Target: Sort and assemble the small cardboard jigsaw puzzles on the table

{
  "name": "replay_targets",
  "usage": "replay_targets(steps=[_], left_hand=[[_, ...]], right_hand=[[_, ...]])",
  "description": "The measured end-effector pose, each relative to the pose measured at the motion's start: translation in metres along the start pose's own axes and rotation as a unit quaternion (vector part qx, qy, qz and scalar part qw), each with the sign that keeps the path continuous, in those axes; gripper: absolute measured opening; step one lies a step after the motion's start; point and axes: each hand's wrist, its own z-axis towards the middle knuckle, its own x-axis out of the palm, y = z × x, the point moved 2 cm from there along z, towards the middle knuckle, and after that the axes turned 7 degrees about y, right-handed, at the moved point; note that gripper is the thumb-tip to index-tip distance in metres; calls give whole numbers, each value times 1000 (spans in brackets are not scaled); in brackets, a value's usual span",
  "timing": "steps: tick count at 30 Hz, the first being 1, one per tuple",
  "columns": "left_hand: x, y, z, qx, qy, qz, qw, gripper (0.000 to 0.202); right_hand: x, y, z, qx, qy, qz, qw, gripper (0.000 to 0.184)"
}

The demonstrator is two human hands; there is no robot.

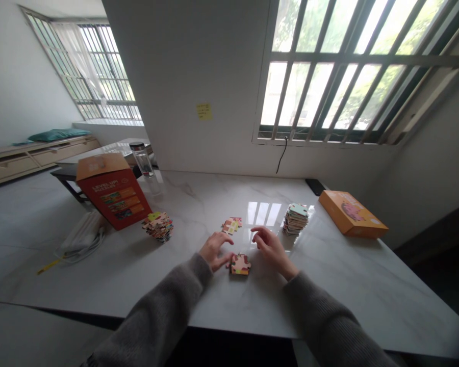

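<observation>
My left hand is above the table with its fingers apart, the thumb close to the left edge of a small pile of puzzle pieces. Whether the thumb touches that pile I cannot tell. Just beyond the left fingertips lie a few more puzzle pieces, pink and yellow. My right hand hovers to the right of the near pile, fingers curved and apart, nothing between them. A tall stack of puzzle pieces rises beyond it on the right. Another uneven stack of puzzle pieces stands to the left.
On the left are a red and orange puzzle box, a glass bottle and a white power strip with its cable. An orange box lies at the right, near a black phone-like object. The marble-patterned table meets the wall.
</observation>
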Motion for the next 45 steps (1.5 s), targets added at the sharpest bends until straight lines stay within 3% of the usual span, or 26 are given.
replay_targets(steps=[2, 5, 8, 12, 16, 19, 22, 27, 35, 37, 40, 45], left_hand=[[-5, 13, 13, -88, -39, 58, 994, 22], [-5, 24, 31, -187, -45, 160, 968, 39], [1, 26, 44, -210, -35, 210, 954, 49], [3, 26, 51, -210, -32, 236, 948, 32], [-7, 25, 47, -179, -31, 199, 963, 28], [-17, 13, 33, -82, -18, 111, 990, 28], [-19, -8, 13, 14, -12, 47, 999, 30], [-6, -32, -11, 41, 52, 25, 998, 28], [1, -29, -12, 74, 49, 4, 996, 27], [-4, -24, -8, 54, 11, -14, 998, 26], [-12, -8, 5, -30, -45, -13, 998, 18], [-11, 22, 36, -177, -28, 121, 976, 22]], right_hand=[[1, 1, 0, -2, 2, -7, 1000, 24], [3, 3, 1, -6, 7, -25, 1000, 24], [4, 3, 1, -9, 10, -38, 999, 24], [4, 2, 1, -12, 12, -49, 999, 25], [3, 1, 0, -15, 18, -63, 998, 24], [1, 2, 0, -22, 14, -67, 997, 24], [-1, 3, 0, -28, 8, -71, 997, 24], [0, 3, -1, -27, 14, -74, 997, 24], [-1, 0, 0, -28, 14, -75, 997, 22], [-2, 0, 0, -28, 15, -75, 997, 23], [-2, 2, -1, -26, 19, -74, 997, 23], [-1, 1, 0, -26, 23, -72, 997, 23]])
